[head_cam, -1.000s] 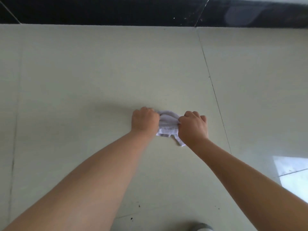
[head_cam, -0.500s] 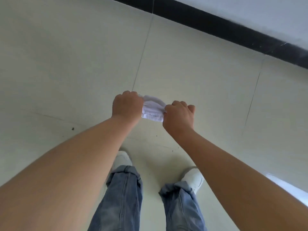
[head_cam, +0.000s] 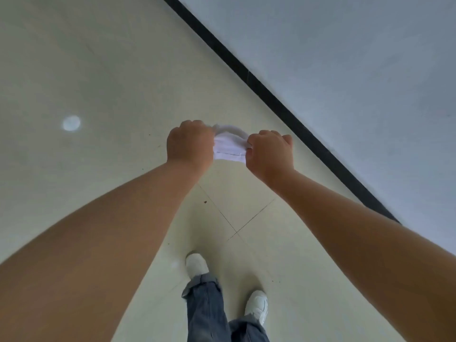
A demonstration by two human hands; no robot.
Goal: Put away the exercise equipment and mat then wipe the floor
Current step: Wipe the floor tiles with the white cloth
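Left hand (head_cam: 190,144) and right hand (head_cam: 270,151), both fisted, grip a white cloth (head_cam: 229,146) between them.

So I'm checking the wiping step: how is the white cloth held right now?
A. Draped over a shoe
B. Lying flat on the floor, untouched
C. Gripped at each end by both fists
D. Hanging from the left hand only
C: the left hand and right hand each clench one end of the white cloth, above the floor.
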